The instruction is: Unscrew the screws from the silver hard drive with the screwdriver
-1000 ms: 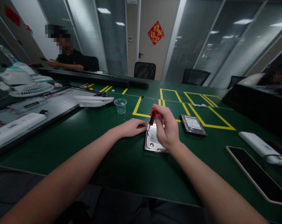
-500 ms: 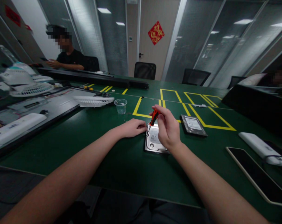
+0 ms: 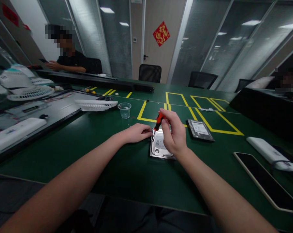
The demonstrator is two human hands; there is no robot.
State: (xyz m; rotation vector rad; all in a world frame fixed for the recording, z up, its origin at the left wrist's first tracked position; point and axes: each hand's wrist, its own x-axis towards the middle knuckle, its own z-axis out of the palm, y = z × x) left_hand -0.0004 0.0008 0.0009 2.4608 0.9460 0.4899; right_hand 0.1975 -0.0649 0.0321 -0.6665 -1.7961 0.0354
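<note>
A silver hard drive (image 3: 157, 145) lies flat on the green table. My right hand (image 3: 174, 132) is closed around the red-and-black handle of a screwdriver (image 3: 158, 121). The screwdriver is tilted, with its thin shaft pointing down at the drive's upper left corner. My left hand (image 3: 138, 132) lies at the drive's left edge, its curled fingertips gripping that corner close to the shaft. The right part of the drive is hidden behind my right hand. Whether the screwdriver's tip sits in a screw is too small to tell.
A second hard drive (image 3: 200, 130) lies to the right. A clear plastic cup (image 3: 124, 110) stands beyond my left hand. A phone (image 3: 265, 179) and a white power bank (image 3: 270, 153) lie on the right. White fan parts (image 3: 95, 104) are at the left; a person (image 3: 70, 61) sits across the table.
The screwdriver handle has turned and tilted slightly in my right hand, whose fingers shifted a little. My left hand and the drive hold their places; the whole view drifts slightly left.
</note>
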